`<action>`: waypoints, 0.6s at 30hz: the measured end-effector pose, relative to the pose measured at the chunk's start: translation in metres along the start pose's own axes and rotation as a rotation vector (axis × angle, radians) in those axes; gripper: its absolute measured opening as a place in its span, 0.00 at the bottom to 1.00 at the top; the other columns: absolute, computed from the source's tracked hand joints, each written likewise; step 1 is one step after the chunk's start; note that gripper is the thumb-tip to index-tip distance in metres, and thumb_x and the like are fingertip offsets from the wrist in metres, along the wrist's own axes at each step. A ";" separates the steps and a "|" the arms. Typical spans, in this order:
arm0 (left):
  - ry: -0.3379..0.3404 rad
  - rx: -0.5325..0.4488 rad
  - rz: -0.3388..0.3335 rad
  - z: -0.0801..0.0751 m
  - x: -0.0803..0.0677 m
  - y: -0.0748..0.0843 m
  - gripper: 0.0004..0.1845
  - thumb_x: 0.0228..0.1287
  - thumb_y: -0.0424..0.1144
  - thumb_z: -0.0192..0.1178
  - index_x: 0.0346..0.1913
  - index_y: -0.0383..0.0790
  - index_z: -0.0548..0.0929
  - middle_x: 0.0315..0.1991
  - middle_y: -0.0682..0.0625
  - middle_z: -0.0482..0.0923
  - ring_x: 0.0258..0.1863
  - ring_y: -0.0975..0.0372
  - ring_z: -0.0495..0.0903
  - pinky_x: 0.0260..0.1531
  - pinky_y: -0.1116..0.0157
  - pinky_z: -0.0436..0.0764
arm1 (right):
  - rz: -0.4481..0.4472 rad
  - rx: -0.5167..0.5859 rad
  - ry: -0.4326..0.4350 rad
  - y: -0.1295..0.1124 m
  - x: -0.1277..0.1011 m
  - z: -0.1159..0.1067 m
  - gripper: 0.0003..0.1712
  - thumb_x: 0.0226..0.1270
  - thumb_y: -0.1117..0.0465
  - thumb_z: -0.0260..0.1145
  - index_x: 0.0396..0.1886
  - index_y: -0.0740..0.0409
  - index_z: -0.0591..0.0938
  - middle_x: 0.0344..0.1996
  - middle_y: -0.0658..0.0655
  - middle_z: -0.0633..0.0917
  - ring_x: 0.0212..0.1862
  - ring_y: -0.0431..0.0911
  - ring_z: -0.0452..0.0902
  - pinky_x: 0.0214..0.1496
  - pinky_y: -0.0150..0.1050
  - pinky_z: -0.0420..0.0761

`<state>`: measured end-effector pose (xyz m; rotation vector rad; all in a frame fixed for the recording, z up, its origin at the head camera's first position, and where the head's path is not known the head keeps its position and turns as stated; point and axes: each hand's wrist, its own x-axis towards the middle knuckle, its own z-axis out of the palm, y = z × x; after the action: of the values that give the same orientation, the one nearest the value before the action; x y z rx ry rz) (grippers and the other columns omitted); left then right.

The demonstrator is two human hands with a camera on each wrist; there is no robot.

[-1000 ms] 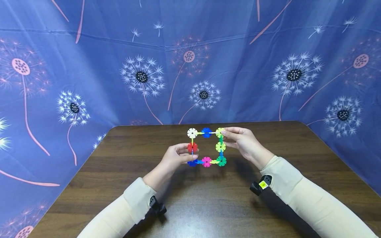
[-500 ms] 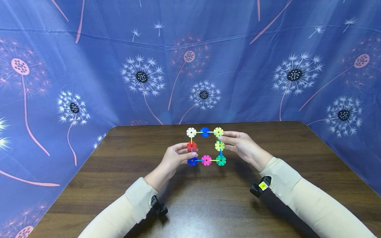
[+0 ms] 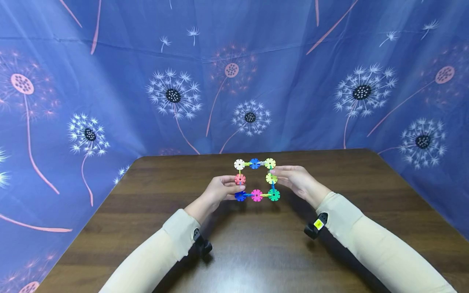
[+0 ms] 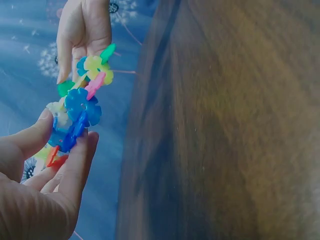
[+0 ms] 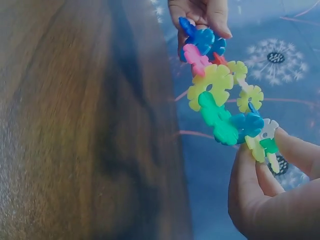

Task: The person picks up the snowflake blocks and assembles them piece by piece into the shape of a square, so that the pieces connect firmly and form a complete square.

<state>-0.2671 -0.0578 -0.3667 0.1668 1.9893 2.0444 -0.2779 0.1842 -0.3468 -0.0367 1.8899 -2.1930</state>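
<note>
A square frame of coloured plastic snowflake discs (image 3: 255, 180) is held upright above the wooden table (image 3: 256, 244). My left hand (image 3: 220, 190) pinches its left side at the red (image 3: 239, 179) and blue (image 3: 239, 196) discs. My right hand (image 3: 294, 179) pinches the right side at the yellow-green discs (image 3: 271, 178). In the left wrist view my left fingers (image 4: 75, 165) clamp the blue disc (image 4: 82, 106), with the right hand (image 4: 82, 30) beyond. In the right wrist view my right fingertips (image 5: 250, 165) grip the frame (image 5: 220, 107) by its pale end pieces, and the left hand (image 5: 202, 12) holds the far end.
A blue cloth printed with dandelions (image 3: 234, 77) hangs behind and around the table. Small black wrist cameras (image 3: 314, 227) sit under both cream sleeves. The table's rounded far edge (image 3: 256, 152) runs just behind the frame.
Both hands and the frame have shifted slightly to the right and a little lower toward the table. The grips on both sides are unchanged.
</note>
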 end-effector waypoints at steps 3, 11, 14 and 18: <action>0.003 0.034 -0.013 0.000 0.007 0.000 0.21 0.48 0.30 0.65 0.47 0.28 0.74 0.38 0.39 0.80 0.31 0.59 0.81 0.34 0.59 0.79 | 0.021 -0.007 0.017 0.003 0.007 -0.004 0.20 0.55 0.67 0.63 0.47 0.69 0.72 0.32 0.49 0.83 0.38 0.40 0.77 0.48 0.37 0.74; 0.062 0.116 -0.060 -0.002 0.024 -0.004 0.22 0.45 0.32 0.67 0.44 0.27 0.74 0.33 0.41 0.80 0.25 0.60 0.79 0.29 0.60 0.80 | 0.067 0.004 0.065 0.016 0.027 -0.010 0.04 0.54 0.68 0.63 0.29 0.57 0.82 0.32 0.49 0.81 0.47 0.47 0.72 0.50 0.38 0.73; 0.081 0.140 -0.099 -0.005 0.028 -0.006 0.22 0.45 0.33 0.67 0.44 0.28 0.75 0.31 0.43 0.81 0.24 0.60 0.79 0.28 0.62 0.80 | 0.100 0.000 0.087 0.021 0.034 -0.007 0.09 0.54 0.69 0.63 0.37 0.62 0.81 0.37 0.53 0.80 0.53 0.50 0.67 0.52 0.40 0.71; 0.092 0.155 -0.128 -0.008 0.030 -0.006 0.20 0.46 0.34 0.67 0.43 0.28 0.75 0.27 0.45 0.79 0.25 0.59 0.78 0.29 0.62 0.80 | 0.128 -0.028 0.107 0.023 0.041 -0.001 0.19 0.55 0.69 0.62 0.48 0.70 0.75 0.46 0.60 0.78 0.54 0.51 0.68 0.53 0.41 0.70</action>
<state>-0.2971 -0.0570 -0.3768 -0.0234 2.1547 1.8515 -0.3137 0.1742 -0.3747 0.1945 1.9207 -2.1225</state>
